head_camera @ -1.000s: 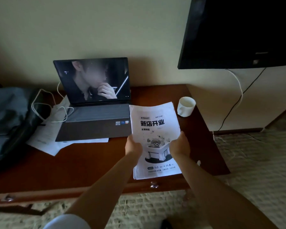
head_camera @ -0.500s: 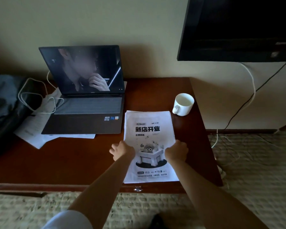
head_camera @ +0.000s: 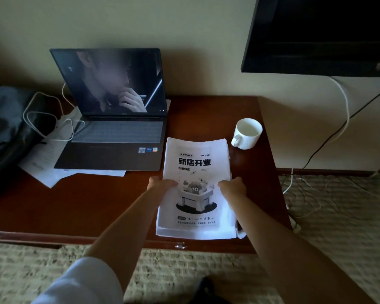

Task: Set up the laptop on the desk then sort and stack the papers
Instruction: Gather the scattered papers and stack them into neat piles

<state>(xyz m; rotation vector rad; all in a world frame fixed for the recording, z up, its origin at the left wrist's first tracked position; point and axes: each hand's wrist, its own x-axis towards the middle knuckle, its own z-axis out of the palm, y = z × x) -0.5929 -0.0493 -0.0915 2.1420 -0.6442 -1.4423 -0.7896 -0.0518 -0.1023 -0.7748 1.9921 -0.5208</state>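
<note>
Flyer stack (head_camera: pixel 196 189) on bench (head_camera: pixel 97 205), rt of open laptop (head_camera: pixel 116 119). L hand (head_camera: pixel 160 183) & R hand (head_camera: pixel 232 186) grip its sides, fingers curled. Square edges w/ light inward taps; loose sheets (head_camera: pixel 46 172) under laptop remain.

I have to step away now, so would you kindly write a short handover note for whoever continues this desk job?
Left hand: grips the left edge of the paper stack, thumb on top.
Right hand: grips the stack's right edge.
The stack lies on the desk, right of the laptop and in front of the white mug.
Done: the laptop is open, screen lit, at the back of the desk; most sheets are stacked.
Left: loose papers lie partly under the laptop's left front, beneath a white cable; they likely need adding to the stack.
</note>
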